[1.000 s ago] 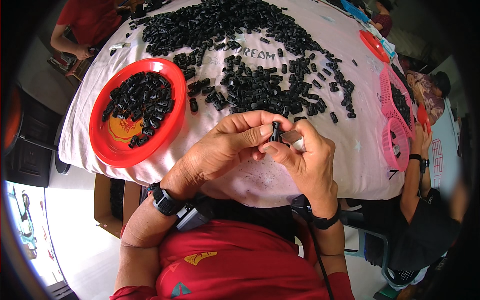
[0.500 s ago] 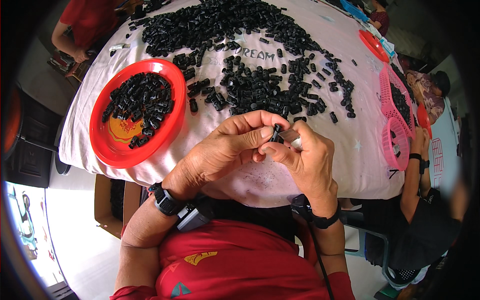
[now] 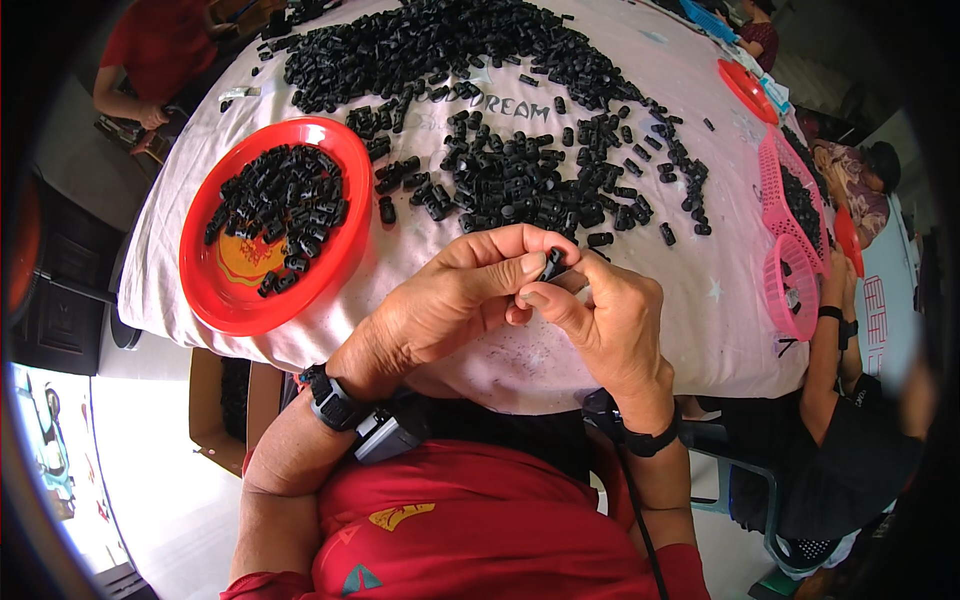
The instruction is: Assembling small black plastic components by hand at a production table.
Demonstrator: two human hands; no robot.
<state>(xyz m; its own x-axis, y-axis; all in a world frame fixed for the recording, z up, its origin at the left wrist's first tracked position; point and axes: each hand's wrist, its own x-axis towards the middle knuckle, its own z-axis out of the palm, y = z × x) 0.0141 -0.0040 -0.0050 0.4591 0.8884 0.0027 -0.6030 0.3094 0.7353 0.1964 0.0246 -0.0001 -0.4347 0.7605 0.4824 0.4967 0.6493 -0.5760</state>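
Observation:
Between the thumb and fingertips of my left hand (image 3: pixel 460 290) is a small black plastic piece (image 3: pixel 551 264), which looks like a cord lock. My right hand (image 3: pixel 615 315) pinches a thin flat metal blade (image 3: pixel 570 281); its edge meets the black piece, and the fingers cover most of it. Both hands are close together above the near part of the table. Just beyond them lies a loose heap of similar black pieces (image 3: pixel 510 180). To the left, a round red plastic dish (image 3: pixel 335 275) holds many more of them.
A pale printed cloth (image 3: pixel 690 330) covers the table. A large pile of black pieces (image 3: pixel 430 50) spreads across its far side. Pink baskets (image 3: pixel 775 310) stand along the right edge, near another person's arms (image 3: pixel 830 350). A cardboard box (image 3: pixel 210 410) sits below, left. Someone in red (image 3: pixel 160 50) stands far left.
My right hand has turned and drawn in toward the left, bringing the blade against the black piece; less of the blade shows. My left hand has hardly moved.

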